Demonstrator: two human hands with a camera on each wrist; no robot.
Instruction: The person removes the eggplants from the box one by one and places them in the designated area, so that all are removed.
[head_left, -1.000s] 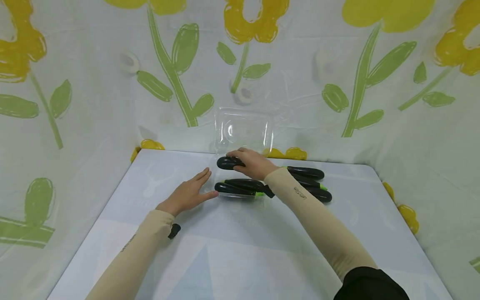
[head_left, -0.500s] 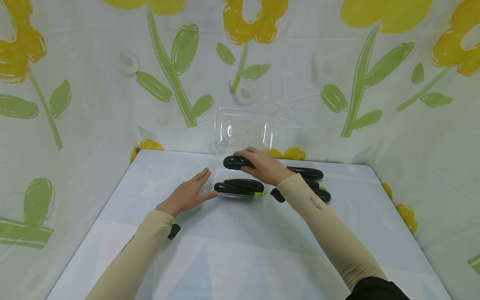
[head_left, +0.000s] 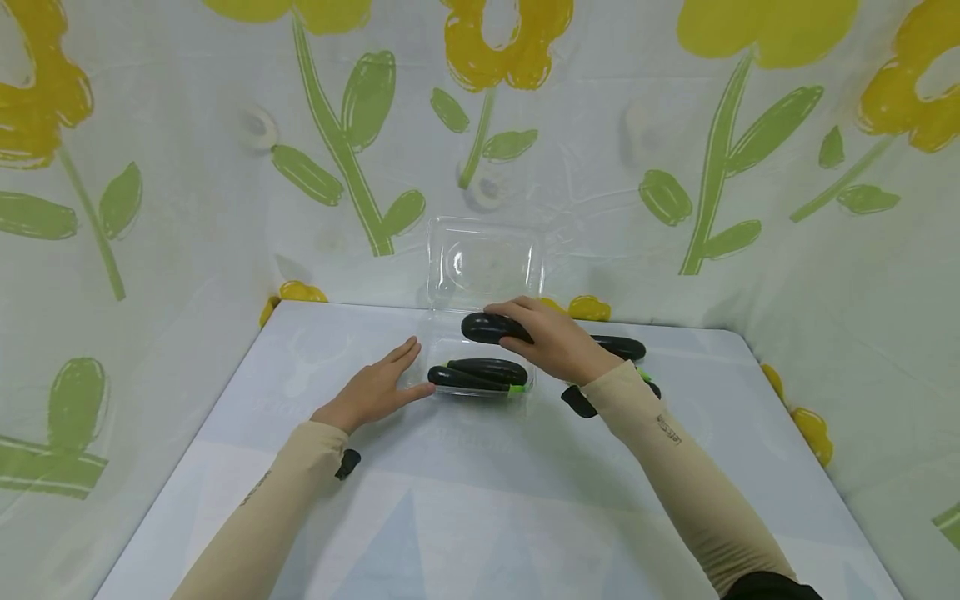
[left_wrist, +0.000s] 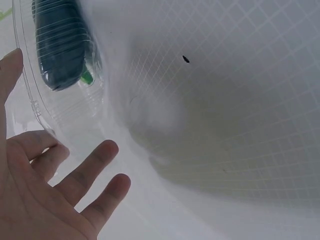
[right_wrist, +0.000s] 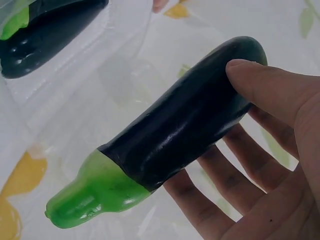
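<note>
In the head view, my right hand point(head_left: 558, 340) holds a dark eggplant point(head_left: 483, 327) above the back right of a clear plastic clamshell box point(head_left: 486, 265), whose lid stands raised. In the right wrist view, the thumb presses one side of this eggplant point(right_wrist: 185, 115) and the fingers support the other; its green stem end points away from the palm. Inside the box's base lie two more eggplants point(head_left: 468, 379), side by side. At the box's left side is my left hand point(head_left: 371, 393), fingers extended and spread; in the left wrist view, fingertips meet the box's edge point(left_wrist: 37, 107).
More eggplants point(head_left: 622, 347) lie on the white table point(head_left: 465, 500) to the right, partly hidden by my right arm. A flower-print sheet point(head_left: 585, 183) hangs behind the table, close behind the raised lid.
My right hand has moved to the right with the eggplant, from over the box's back left to its back right. The left hand and the box have stayed in place.
</note>
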